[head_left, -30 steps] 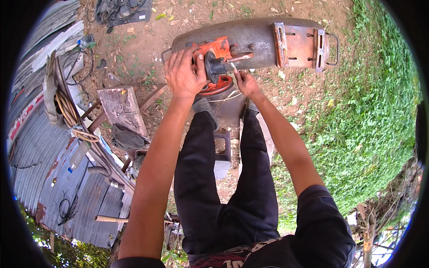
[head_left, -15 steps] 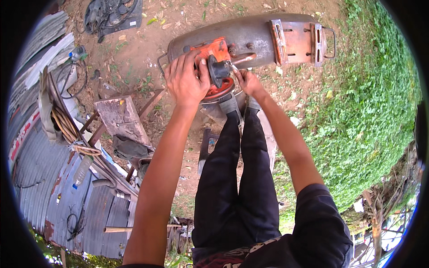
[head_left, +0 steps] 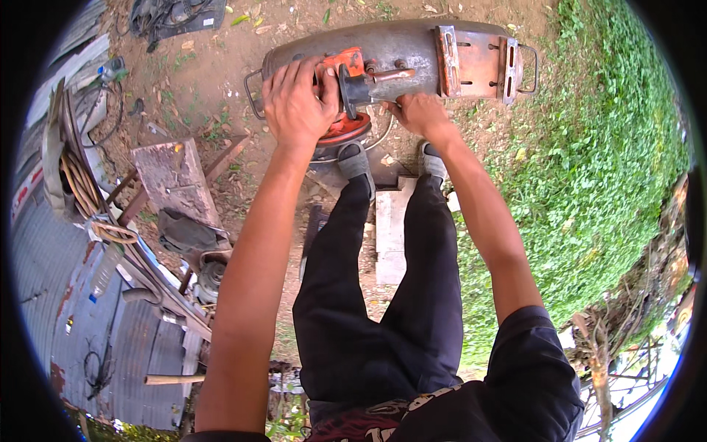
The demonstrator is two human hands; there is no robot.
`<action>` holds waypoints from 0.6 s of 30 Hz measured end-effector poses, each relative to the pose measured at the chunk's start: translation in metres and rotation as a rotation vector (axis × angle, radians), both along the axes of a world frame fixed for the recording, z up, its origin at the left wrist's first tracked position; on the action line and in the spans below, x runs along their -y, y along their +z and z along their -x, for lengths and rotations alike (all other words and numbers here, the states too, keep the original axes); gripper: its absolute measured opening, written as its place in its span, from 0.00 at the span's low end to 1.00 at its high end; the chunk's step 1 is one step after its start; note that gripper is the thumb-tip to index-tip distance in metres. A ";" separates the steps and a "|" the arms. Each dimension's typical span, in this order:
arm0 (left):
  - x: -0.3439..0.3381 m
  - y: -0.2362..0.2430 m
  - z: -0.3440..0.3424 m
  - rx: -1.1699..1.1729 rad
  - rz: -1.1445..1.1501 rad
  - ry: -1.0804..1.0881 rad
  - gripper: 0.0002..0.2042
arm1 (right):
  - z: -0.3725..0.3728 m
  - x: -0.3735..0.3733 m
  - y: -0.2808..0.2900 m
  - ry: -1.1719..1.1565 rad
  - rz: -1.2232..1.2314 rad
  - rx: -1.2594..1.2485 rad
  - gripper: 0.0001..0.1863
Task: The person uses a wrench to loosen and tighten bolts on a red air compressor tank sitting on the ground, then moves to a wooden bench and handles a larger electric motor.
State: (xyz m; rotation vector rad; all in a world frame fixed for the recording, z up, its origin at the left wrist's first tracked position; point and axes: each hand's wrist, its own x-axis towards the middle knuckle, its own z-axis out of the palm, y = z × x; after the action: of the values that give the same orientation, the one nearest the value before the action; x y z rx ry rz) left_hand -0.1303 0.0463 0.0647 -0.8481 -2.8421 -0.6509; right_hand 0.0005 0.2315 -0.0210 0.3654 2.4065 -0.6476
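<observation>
From where I stand, the tank lies on its side on the soil, and the orange machine sits at its near edge, left of the middle, with the black part standing out toward the right. The left hand is bent over the machine's left side, its thumb along the black flange; its palm is hidden, so I can't tell whether it grips or only steadies. The right hand has its fingers curled in at the black part's free end, but what they pinch, if anything, is hidden too. The black part is in place against the machine, so I judge the work there under way rather than finished; which fastenings are done or left doesn't show. The pipe runs just above the right fingers, limiting them on that side, while a gap separates them from the brackets. On the near side, the red wheel and left shoe crowd the left hand; grass spreads away to the right.
</observation>
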 end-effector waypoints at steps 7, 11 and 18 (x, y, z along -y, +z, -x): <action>-0.002 -0.003 -0.003 -0.047 -0.044 0.073 0.08 | -0.059 0.030 -0.067 -0.540 0.332 -0.003 0.35; -0.003 0.001 0.000 -0.089 -0.080 0.080 0.11 | -0.063 0.055 -0.105 -0.753 0.539 -0.100 0.32; -0.004 0.010 -0.007 0.046 -0.174 0.100 0.11 | -0.037 0.069 -0.095 -0.643 0.579 -0.167 0.31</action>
State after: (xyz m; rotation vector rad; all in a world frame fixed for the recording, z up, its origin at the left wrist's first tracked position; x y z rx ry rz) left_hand -0.1233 0.0508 0.0748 -0.6677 -2.7943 -0.8990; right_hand 0.0370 0.1629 -0.1163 0.8608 2.0955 -1.6593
